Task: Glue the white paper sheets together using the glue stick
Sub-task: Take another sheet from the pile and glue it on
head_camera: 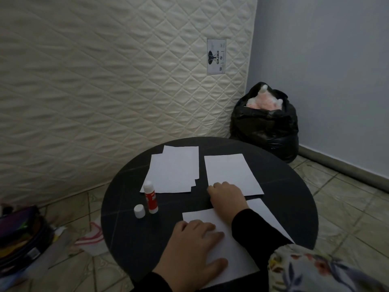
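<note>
Head view: round dark surface (126, 228) bearing white paper sheets: a loose overlapping stack (174, 169) at far left, a single sheet (229, 171) at far right, a near sheet (219, 247) overlapping another at the front edge. Left hand (195, 247) lies flat, fingers spread, pressing the near sheet; right hand (228, 199) rests loosely curled at the single sheet's near corner, gripping nothing visibly. Glue stick (150, 197) stands upright, uncapped, its cap (139, 211) just beside. Paper judged light, limp, crease-prone; best lifted by a corner. Stick rigid; grasp its barrel.
</note>
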